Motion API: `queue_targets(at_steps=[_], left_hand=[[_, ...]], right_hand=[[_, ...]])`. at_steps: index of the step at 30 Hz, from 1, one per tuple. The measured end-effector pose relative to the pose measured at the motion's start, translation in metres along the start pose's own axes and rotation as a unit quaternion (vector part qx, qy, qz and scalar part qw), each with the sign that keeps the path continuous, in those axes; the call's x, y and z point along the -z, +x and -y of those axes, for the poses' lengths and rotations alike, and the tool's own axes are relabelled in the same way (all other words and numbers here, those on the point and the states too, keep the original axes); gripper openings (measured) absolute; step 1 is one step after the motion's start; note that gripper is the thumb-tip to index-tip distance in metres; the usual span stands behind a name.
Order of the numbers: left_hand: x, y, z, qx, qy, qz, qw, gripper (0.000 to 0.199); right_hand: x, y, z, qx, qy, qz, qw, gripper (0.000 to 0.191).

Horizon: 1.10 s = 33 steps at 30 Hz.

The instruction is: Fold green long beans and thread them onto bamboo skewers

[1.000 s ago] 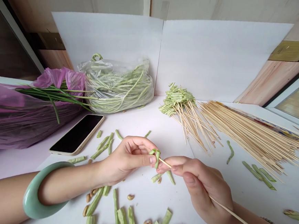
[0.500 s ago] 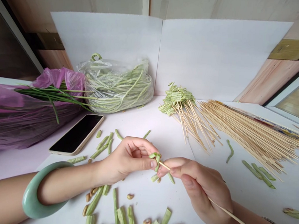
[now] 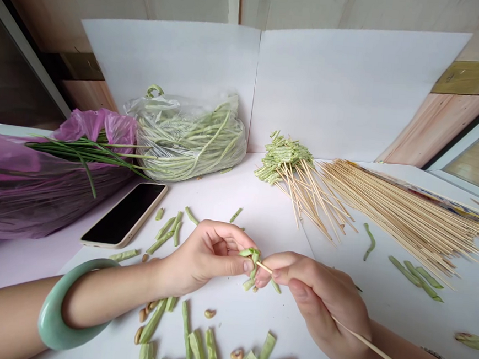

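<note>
Near the middle of the head view, my left hand [image 3: 217, 255] pinches a small green bean piece [image 3: 254, 255] between thumb and fingers. My right hand [image 3: 321, 302] is closed around a thin wooden skewer [image 3: 383, 354], whose front end meets the bean piece. The skewer's rear runs to the lower right. Cut bean pieces [image 3: 196, 353] and a few brown beans [image 3: 236, 356] lie below my hands. Behind them is a pile of beans on skewers [image 3: 287, 153], its sticks pointing toward the front right.
Many bare skewers [image 3: 398, 214] lie at the right, with bean pieces [image 3: 416, 279] in front. A phone [image 3: 124, 214] rests at the left, near a purple bag [image 3: 44, 186] with green stalks and a clear bag of long beans [image 3: 193, 137]. White boards [image 3: 354, 94] stand behind.
Both hands keep their hold and barely move. The bean piece has shifted slightly at the skewer's front end. The whole view has moved by a tiny amount.
</note>
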State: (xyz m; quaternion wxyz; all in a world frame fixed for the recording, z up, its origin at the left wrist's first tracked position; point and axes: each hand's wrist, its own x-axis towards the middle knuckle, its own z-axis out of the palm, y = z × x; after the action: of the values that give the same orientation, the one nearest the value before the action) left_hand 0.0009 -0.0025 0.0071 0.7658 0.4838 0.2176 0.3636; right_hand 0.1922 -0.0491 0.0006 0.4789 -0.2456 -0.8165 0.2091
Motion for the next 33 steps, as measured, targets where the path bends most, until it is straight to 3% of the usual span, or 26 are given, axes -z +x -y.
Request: queue_targets(at_steps=[9, 21, 25, 33], left_hand=[[0.0031, 0.0012, 0.0026, -0.015, 0.013, -0.011, 1.0, 0.011], [0.0058, 0.0065, 0.0023, -0.041, -0.012, 0.004, 0.999, 0.019], [0.0067, 0.0071, 0.003, -0.051, -0.016, -0.024, 0.998, 0.021], [0.0091, 0.0057, 0.0051, -0.015, -0.046, -0.005, 0.999, 0.022]], right_hand=[[0.0037, -0.0036, -0.0029, -0.045, -0.003, 0.011, 0.999, 0.02], [0.0042, -0.0018, -0.002, -0.042, 0.028, -0.03, 0.998, 0.02], [0.0045, -0.002, 0.0001, -0.03, 0.019, -0.038, 0.999, 0.02], [0.0077, -0.0055, -0.0001, -0.027, 0.019, 0.014, 0.999, 0.017]])
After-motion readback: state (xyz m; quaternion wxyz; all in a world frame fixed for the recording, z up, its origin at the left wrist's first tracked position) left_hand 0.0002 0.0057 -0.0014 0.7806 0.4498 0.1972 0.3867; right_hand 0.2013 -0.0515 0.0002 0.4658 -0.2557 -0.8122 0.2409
